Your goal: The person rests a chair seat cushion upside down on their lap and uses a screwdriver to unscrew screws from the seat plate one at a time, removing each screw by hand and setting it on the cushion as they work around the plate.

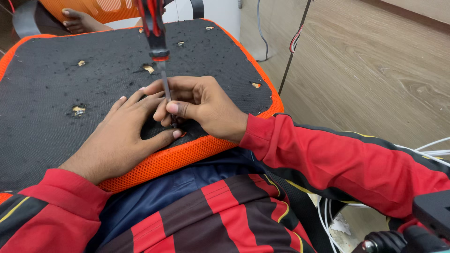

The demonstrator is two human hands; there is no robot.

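On the person's lap lies an upturned chair seat (56, 89), its underside covered in black felt-like fabric with an orange mesh border around the edge. A screwdriver (157, 42) with a red-and-black handle and a slim dark steel shaft stands nearly upright, its tip set into the fabric near the front edge of the seat.

The right hand (206, 105) pinches the lower shaft between thumb and fingertips, closed around it close to the tip (the tip itself is hidden behind the fingers). The left hand (124, 136) lies flat on the fabric, fingers spread, thumb just beside the tip; it grips nothing and presses the seat down.

Step in hand, as judged: seating the tip at a fixing point. Whether a screw is present there cannot be told. The next move likely calls for keeping the shaft vertical and applying downward pressure before any turning.

Several small torn holes (78, 110) dot the fabric, exposing pale wood beneath. The fabric looks coarse and linty. White cables (436, 147) lie on the wood-grain floor (375, 61) to the right.
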